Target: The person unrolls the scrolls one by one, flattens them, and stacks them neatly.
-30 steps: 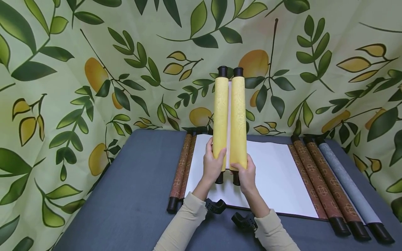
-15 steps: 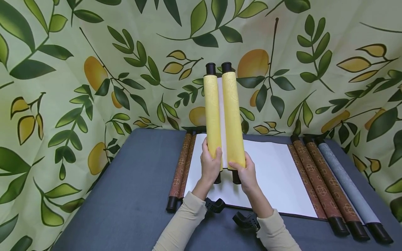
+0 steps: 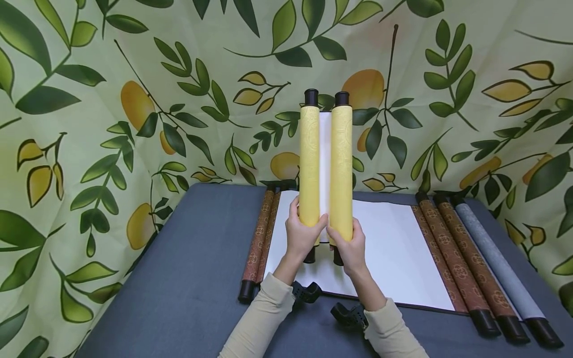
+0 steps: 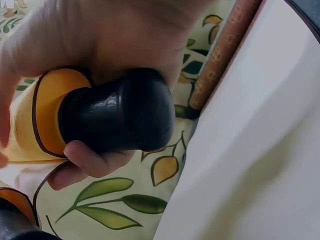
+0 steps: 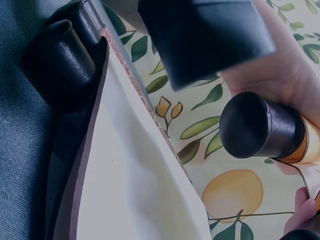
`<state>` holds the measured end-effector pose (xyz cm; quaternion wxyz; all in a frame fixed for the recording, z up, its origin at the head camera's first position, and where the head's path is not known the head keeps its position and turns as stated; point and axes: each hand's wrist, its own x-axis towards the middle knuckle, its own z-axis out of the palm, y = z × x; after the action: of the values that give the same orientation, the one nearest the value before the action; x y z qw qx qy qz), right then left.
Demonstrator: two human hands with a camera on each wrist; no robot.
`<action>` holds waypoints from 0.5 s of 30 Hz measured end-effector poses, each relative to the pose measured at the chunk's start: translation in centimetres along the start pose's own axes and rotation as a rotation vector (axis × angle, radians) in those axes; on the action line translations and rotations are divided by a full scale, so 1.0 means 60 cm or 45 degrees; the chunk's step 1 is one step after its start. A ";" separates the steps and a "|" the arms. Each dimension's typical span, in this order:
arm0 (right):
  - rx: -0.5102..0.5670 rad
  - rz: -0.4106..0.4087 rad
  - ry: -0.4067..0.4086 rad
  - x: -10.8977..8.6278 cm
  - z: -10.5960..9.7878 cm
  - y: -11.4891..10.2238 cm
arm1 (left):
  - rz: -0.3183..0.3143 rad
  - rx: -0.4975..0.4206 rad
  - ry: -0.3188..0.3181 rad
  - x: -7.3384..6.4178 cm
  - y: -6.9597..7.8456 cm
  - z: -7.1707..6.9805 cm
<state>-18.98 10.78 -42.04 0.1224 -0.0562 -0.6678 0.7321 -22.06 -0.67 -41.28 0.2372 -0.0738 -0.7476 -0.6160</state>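
Observation:
A yellow hanging scroll point(image 3: 341, 164) is held up near the middle of the head view, its two rolls side by side with a narrow white strip between them. My left hand point(image 3: 301, 236) grips the lower end of the left roll, thumb across its front. The right hand point(image 3: 351, 246) holds the lower end of the right roll in the same way. In the left wrist view a black end knob point(image 4: 120, 110) sticks out below the palm. Another black knob point(image 5: 260, 125) shows under the hand in the right wrist view.
Behind the hands, a wide scroll with white paper point(image 3: 394, 253) lies spread on the dark blue table point(image 3: 179, 278). Its brown patterned left roller point(image 3: 256, 248) and right roller point(image 3: 456, 258) bound it. A grey-blue roll point(image 3: 497, 258) lies at the far right. A leaf-print curtain point(image 3: 201, 40) hangs behind.
The yellow scroll leaned left half a second ago and now stands nearly upright. The gap between its rolls is slightly wider than one second ago. Both hands keep their hold.

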 end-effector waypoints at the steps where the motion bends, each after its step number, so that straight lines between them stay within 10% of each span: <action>1: -0.003 0.002 0.005 0.001 0.000 0.001 | 0.005 -0.001 -0.002 0.000 0.000 0.000; 15: -0.179 0.013 0.098 0.013 -0.015 -0.002 | -0.065 -0.011 -0.132 0.008 0.005 -0.008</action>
<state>-19.50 11.83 -41.95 0.1400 -0.0963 -0.7120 0.6813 -22.23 -1.16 -40.72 0.1819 -0.0876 -0.7578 -0.6205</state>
